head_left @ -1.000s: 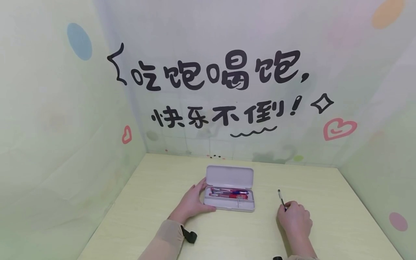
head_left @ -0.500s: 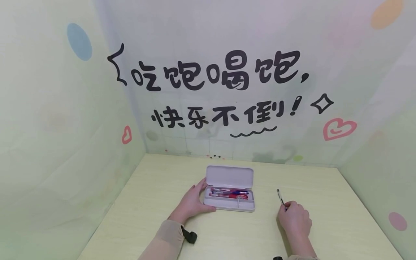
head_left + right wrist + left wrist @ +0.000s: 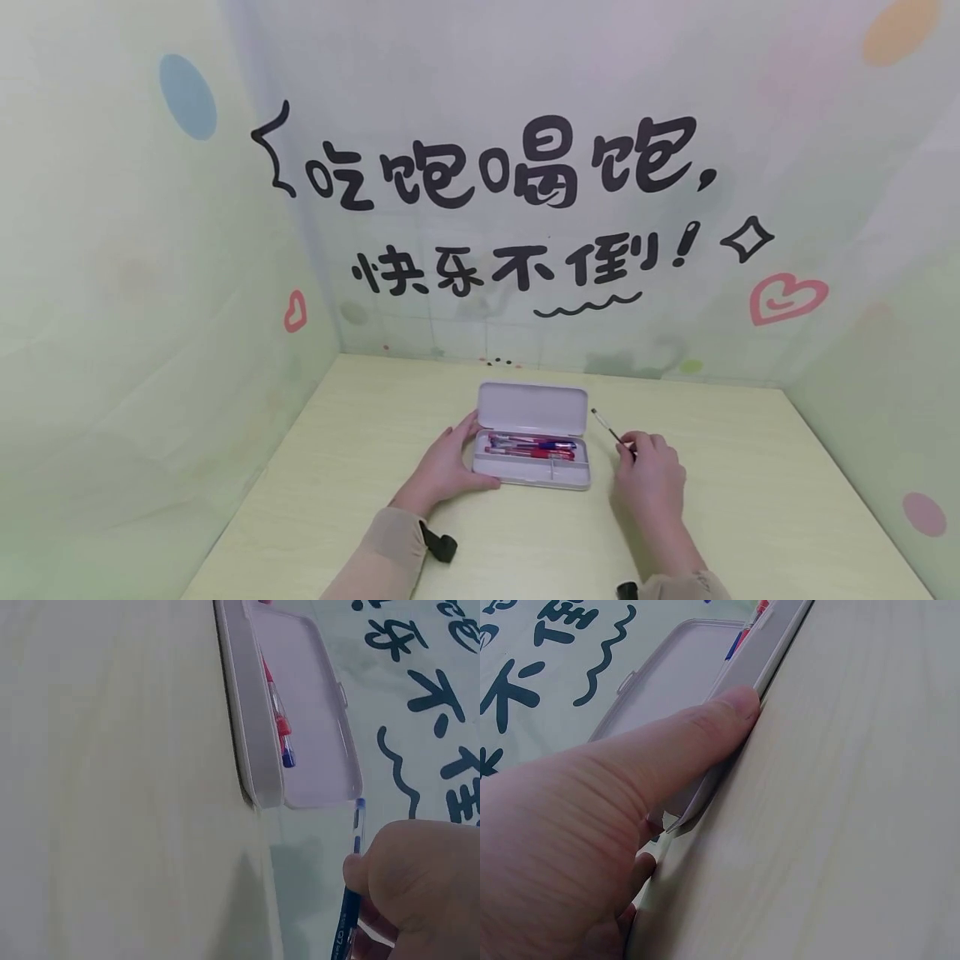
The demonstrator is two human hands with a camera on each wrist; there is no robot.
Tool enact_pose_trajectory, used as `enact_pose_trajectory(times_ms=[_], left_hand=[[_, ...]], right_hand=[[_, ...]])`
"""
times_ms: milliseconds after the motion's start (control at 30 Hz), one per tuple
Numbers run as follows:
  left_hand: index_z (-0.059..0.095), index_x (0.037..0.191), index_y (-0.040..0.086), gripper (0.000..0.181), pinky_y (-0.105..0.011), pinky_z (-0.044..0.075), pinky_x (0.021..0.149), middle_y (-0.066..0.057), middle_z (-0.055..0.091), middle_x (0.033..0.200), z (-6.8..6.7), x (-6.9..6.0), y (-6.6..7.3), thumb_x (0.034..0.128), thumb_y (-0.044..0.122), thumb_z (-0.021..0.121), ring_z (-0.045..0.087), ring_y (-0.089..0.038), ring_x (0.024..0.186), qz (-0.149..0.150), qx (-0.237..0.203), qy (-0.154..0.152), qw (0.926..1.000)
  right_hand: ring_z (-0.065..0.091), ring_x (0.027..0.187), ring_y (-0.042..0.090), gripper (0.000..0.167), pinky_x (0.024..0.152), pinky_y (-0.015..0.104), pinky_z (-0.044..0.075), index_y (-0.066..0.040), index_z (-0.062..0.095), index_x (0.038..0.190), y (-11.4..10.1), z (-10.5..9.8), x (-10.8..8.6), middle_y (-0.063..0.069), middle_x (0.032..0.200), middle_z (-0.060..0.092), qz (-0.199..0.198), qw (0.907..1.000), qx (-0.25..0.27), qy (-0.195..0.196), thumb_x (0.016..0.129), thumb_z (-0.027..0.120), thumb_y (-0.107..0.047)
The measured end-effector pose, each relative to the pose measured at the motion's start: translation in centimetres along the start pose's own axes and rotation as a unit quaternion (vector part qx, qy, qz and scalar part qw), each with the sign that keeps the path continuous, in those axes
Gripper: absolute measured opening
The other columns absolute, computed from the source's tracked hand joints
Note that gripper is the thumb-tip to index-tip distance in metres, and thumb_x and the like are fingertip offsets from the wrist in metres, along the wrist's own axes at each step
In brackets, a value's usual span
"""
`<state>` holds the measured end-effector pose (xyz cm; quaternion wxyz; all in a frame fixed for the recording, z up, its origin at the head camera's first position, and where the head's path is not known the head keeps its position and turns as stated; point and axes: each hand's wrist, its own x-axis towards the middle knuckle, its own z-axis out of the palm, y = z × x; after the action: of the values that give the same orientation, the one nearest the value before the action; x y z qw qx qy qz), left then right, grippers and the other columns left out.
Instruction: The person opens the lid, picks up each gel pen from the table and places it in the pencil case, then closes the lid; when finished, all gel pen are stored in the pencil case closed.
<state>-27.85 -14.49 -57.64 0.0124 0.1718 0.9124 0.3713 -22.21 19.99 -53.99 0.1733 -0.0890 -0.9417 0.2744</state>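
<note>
An open pale lilac pencil case [image 3: 517, 476] lies on the table with its lid [image 3: 532, 408] raised at the back. Red and blue pens [image 3: 531, 447] lie in its long rear compartment. My left hand [image 3: 442, 471] holds the case by its left end; in the left wrist view the thumb [image 3: 705, 727] presses the front wall and the other fingers are mostly hidden. To the right of the case, my right hand [image 3: 652, 483] pinches a pen [image 3: 347, 922] with a clear end and dark barrel, pointing up and left toward the lid.
The case stands on a light wood table [image 3: 375, 400]. Behind it rises a pale printed backdrop [image 3: 450, 333] with black lettering, and similar panels close off both sides.
My right hand has moved left with the pen, closer to the case, and the pen now slants more to the left. My left hand and the case have stayed put.
</note>
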Motion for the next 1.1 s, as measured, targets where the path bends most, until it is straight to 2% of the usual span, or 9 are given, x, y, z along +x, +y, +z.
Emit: enact_pose_trajectory(times_ms=[233,400,567,800,933,1100], left_hand=[[0.028,0.176,0.018,0.136,-0.056,0.022,0.143,0.003,0.058,0.167,0.0,0.0,0.0,0.0679,0.056,0.102,0.045,-0.033,0.163,0.005,-0.001,0.004,1.0],[0.026,0.176,0.019,0.137,-0.055,0.021,0.144,0.005,0.059,0.166,0.0,0.0,0.0,0.0681,0.056,0.102,0.046,-0.031,0.163,0.005,-0.002,0.001,1.0],[0.025,0.176,0.019,0.138,-0.056,0.021,0.143,0.005,0.059,0.166,0.0,-0.1,0.0,0.0683,0.056,0.102,0.045,-0.031,0.163,0.002,0.003,-0.002,1.0],[0.029,0.175,0.018,0.132,-0.057,0.026,0.142,0.004,0.06,0.166,-0.3,-0.2,0.4,0.0704,0.054,0.101,0.044,-0.034,0.163,-0.006,-0.004,-0.004,1.0],[0.03,0.175,0.018,0.132,-0.06,0.028,0.141,0.004,0.059,0.166,-0.3,-0.3,0.5,0.0705,0.055,0.101,0.044,-0.038,0.163,-0.005,-0.003,-0.002,1.0],[0.03,0.175,0.018,0.132,-0.061,0.028,0.14,0.003,0.059,0.166,-0.4,-0.3,0.5,0.0696,0.054,0.102,0.044,-0.039,0.162,-0.004,-0.007,0.001,1.0]], right_hand=[[0.064,0.107,0.043,0.014,0.093,0.061,0.054,-0.009,0.076,0.115,-3.1,2.5,0.6,0.017,0.116,0.071,-0.097,0.9952,0.004,-0.007,0.104,0.072,-0.015],[0.065,0.098,0.039,0.006,0.082,0.059,0.057,-0.013,0.076,0.104,-4.8,4.3,0.6,0.011,0.106,0.071,-0.167,0.9859,-0.012,0.005,0.099,0.077,-0.012],[0.063,0.09,0.033,0.009,0.075,0.051,0.055,-0.015,0.076,0.099,-6.1,5.4,0.5,0.006,0.098,0.068,-0.222,0.9747,-0.022,0.018,0.094,0.083,-0.01],[0.064,0.097,0.03,0.01,0.082,0.051,0.058,-0.016,0.078,0.098,-7.3,6.2,0.3,0.005,0.099,0.07,-0.245,0.9681,-0.05,0.005,0.093,0.085,-0.011],[0.063,0.1,0.029,0.008,0.089,0.051,0.059,-0.018,0.08,0.101,-7.6,6.5,0.1,0.004,0.102,0.072,-0.237,0.969,-0.068,-0.018,0.095,0.085,-0.015],[0.062,0.101,0.028,0.007,0.09,0.049,0.058,-0.021,0.082,0.102,-7.8,6.9,0.1,0.002,0.102,0.072,-0.229,0.9698,-0.078,-0.03,0.096,0.085,-0.018]])
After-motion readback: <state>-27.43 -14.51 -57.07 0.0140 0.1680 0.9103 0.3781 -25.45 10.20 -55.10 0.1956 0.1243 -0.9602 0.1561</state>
